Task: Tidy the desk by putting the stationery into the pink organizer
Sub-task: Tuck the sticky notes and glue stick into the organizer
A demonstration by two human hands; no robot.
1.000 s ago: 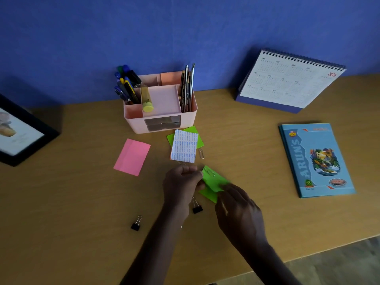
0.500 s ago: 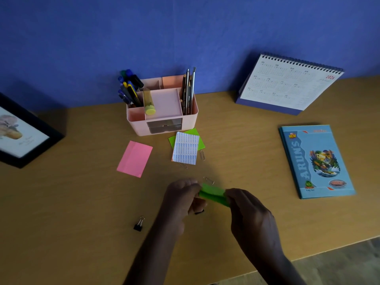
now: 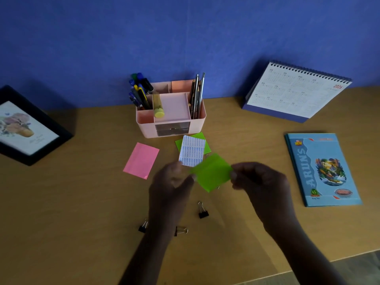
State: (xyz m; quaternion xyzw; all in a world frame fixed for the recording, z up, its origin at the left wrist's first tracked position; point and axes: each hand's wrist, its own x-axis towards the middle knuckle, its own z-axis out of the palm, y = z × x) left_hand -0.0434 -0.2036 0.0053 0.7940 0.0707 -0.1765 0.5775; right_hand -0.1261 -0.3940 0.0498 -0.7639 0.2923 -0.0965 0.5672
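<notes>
Pinching opposite corners of a green sticky-note pad, the left hand and right hand hold it lifted above the desk, in front of the pink organizer; both sets of fingers are closed on it. It looks light, thin and floppy, so it would likely bend or fan open if held by one corner; a grip across one full edge should steady it. Loose pieces remain on the desk: a pink pad, a printed white sheet over another green pad, and binder clips.
</notes>
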